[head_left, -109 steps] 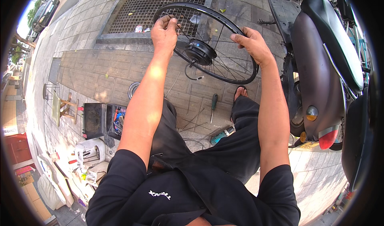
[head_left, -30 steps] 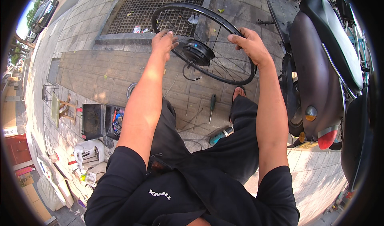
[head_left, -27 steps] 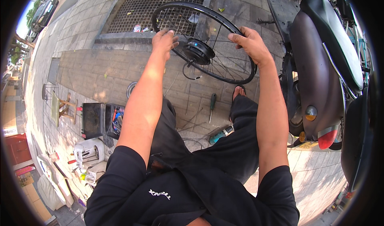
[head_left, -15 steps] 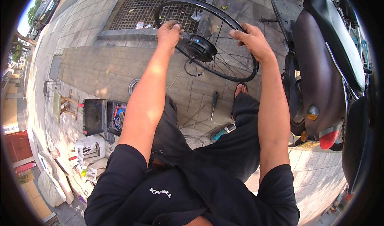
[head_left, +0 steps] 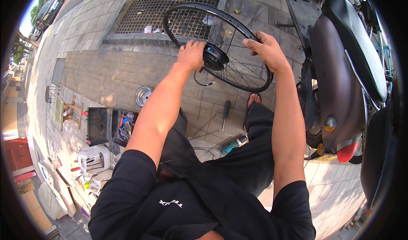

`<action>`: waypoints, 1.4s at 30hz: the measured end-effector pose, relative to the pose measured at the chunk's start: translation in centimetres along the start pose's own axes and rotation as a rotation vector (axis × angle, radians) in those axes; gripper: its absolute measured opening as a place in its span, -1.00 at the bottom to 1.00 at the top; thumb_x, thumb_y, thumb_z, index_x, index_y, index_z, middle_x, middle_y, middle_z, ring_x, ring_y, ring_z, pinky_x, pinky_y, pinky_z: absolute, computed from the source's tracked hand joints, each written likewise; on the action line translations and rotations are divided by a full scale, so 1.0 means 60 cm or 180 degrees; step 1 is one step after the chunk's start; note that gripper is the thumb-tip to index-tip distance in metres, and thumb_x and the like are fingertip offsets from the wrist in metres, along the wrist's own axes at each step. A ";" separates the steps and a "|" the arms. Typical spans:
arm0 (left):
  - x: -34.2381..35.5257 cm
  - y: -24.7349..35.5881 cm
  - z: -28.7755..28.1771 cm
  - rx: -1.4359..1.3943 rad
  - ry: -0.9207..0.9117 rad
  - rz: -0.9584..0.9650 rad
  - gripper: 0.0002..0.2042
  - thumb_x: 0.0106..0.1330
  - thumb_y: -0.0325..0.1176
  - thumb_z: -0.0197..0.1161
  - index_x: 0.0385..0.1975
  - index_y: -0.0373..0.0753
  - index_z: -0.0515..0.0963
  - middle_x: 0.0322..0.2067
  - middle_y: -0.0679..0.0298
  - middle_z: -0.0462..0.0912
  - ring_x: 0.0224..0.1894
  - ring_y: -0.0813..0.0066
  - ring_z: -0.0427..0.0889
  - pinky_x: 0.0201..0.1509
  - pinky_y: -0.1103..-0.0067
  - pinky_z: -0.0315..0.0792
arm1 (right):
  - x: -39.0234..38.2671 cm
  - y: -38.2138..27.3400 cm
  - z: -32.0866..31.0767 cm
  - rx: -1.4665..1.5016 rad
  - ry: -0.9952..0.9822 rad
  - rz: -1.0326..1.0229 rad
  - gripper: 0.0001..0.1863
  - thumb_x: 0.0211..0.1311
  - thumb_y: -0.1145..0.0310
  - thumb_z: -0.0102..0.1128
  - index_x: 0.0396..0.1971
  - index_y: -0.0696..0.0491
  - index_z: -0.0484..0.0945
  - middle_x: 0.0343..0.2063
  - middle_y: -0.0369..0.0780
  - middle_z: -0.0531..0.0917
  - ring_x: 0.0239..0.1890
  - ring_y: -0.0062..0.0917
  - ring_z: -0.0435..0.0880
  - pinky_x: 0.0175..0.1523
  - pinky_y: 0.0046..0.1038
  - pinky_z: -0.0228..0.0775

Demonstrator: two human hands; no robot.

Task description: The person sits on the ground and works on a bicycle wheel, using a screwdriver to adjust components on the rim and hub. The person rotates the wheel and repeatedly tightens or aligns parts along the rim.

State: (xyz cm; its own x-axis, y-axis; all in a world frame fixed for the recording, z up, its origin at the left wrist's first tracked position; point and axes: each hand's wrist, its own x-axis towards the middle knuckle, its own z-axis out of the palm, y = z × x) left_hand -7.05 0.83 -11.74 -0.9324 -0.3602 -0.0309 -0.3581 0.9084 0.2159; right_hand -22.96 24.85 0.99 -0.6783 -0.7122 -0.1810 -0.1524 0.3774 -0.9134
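A black spoked wheel (head_left: 229, 18) with a thick black hub (head_left: 216, 57) is tilted in front of me. My left hand (head_left: 191, 56) is closed at the wheel's near side, its curled fingers against the left of the hub; the fingertips are partly hidden. On the right, my right hand (head_left: 268, 52) grips the rim between thumb and fingers. A short black cable (head_left: 199, 80) with a pale tip hangs from the hub. Between my feet and the wheel lies a dark-handled screwdriver (head_left: 226, 112). A teal power drill (head_left: 233, 144) rests by my right leg.
A tool case (head_left: 100, 125) lies open at left, near a round metal bowl (head_left: 143, 95) and a white plastic container (head_left: 93, 160). At right stands a parked scooter (head_left: 340, 70). A tree grate (head_left: 140, 17) lies beyond the wheel; a small wooden stool (head_left: 70, 112) is far left.
My left hand has moved right and slightly nearer, from the rim's left side to beside the hub. The wheel has shifted slightly; my right hand stays at the rim.
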 end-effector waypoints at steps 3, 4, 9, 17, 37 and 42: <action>0.001 0.005 -0.005 -0.0107 -0.0147 -0.0194 -0.42 0.29 -0.45 0.24 0.38 -0.12 0.42 0.30 0.17 0.55 0.44 0.04 0.43 0.42 0.03 0.39 | 0.002 0.002 -0.001 -0.0020 -0.0013 -0.0014 -0.47 0.29 0.16 0.47 0.01 0.31 0.62 -0.33 -0.25 0.63 -0.35 -0.58 0.56 -0.14 -0.46 0.45; 0.005 -0.002 0.000 -0.0364 -0.0198 -0.0285 -0.41 0.27 -0.45 0.26 0.38 -0.13 0.42 0.31 0.16 0.54 0.42 0.02 0.45 0.40 0.03 0.41 | 0.002 0.001 0.001 -0.0022 -0.0016 -0.0021 -0.47 0.29 0.15 0.47 0.01 0.31 0.62 -0.33 -0.25 0.63 -0.35 -0.58 0.56 -0.14 -0.46 0.45; 0.006 0.009 -0.012 -0.0177 -0.0199 -0.0380 -0.43 0.29 -0.45 0.21 0.37 -0.15 0.42 0.29 0.07 0.55 0.33 -0.06 0.55 0.36 0.11 0.49 | -0.006 -0.010 0.009 -0.0048 0.0120 0.0070 -0.46 0.30 0.15 0.47 0.02 0.33 0.61 -0.29 -0.22 0.64 -0.33 -0.56 0.59 -0.15 -0.45 0.49; 0.048 -0.074 0.078 -0.3338 -0.0090 -0.1492 -0.50 0.26 -0.51 0.05 0.22 -0.29 0.63 0.17 0.00 0.71 0.36 0.09 0.55 0.36 0.25 0.43 | -0.001 -0.008 0.015 0.0089 0.0027 0.0015 -0.50 0.34 0.16 0.45 0.01 0.31 0.62 -0.24 -0.23 0.66 -0.23 -0.57 0.60 -0.13 -0.45 0.54; 0.074 -0.057 0.037 -0.5552 -0.0326 -0.2457 -0.67 0.32 -0.52 0.19 0.06 -0.25 0.69 0.12 0.25 0.68 0.22 0.31 0.51 0.39 0.19 0.29 | -0.003 -0.009 0.012 0.0247 0.0070 0.0096 -0.54 0.31 0.15 0.47 -0.05 0.24 0.64 -0.28 -0.24 0.66 -0.35 -0.57 0.61 -0.17 -0.47 0.49; 0.090 -0.061 0.057 -0.5873 0.0458 -0.2856 -0.89 0.35 -0.48 0.32 -0.19 -0.26 0.70 -0.21 0.27 0.72 -0.18 0.43 0.57 -0.01 0.45 0.53 | -0.005 -0.014 0.009 0.0265 0.0025 0.0131 -0.54 0.31 0.14 0.47 -0.06 0.25 0.64 -0.27 -0.24 0.66 -0.34 -0.56 0.60 -0.17 -0.46 0.49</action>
State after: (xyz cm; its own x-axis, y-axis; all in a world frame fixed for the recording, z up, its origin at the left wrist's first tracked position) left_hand -10.93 -3.68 -16.05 -0.5197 -0.5822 -0.6252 -0.0677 -0.7015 0.7095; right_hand -22.23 24.40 1.60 -0.6884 -0.6922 -0.2166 -0.0641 0.3555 -0.9325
